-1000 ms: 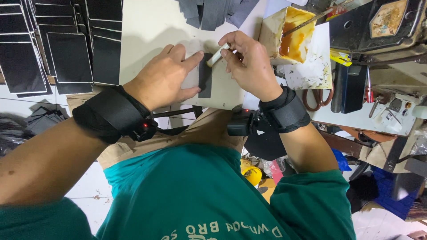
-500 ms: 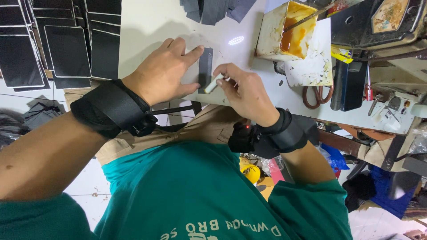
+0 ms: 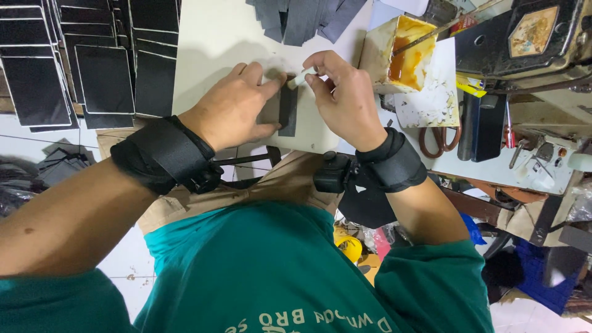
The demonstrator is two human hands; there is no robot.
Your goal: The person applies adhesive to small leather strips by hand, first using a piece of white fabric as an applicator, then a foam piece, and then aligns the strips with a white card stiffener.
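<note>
My left hand (image 3: 237,105) presses flat on the white table (image 3: 216,43), its fingers pinning a narrow dark grey strip (image 3: 287,114) that lies upright in view. My right hand (image 3: 342,98) pinches a small white stick-like tool (image 3: 301,78), whose tip rests at the top end of the strip. Both wrists wear black straps. What the tool's tip carries is too small to tell.
A yellow-stained glue tub (image 3: 401,52) with a brush stands right of my hands on a smeared white sheet (image 3: 431,102). Black rectangular panels (image 3: 92,68) lie in rows at left, grey strips (image 3: 302,18) pile at top. Scissors (image 3: 431,142) and a sewing machine (image 3: 530,43) sit at right.
My right hand dropped from the strip's top to its lower part, then came back up to the top end. The left hand stayed on the strip.
</note>
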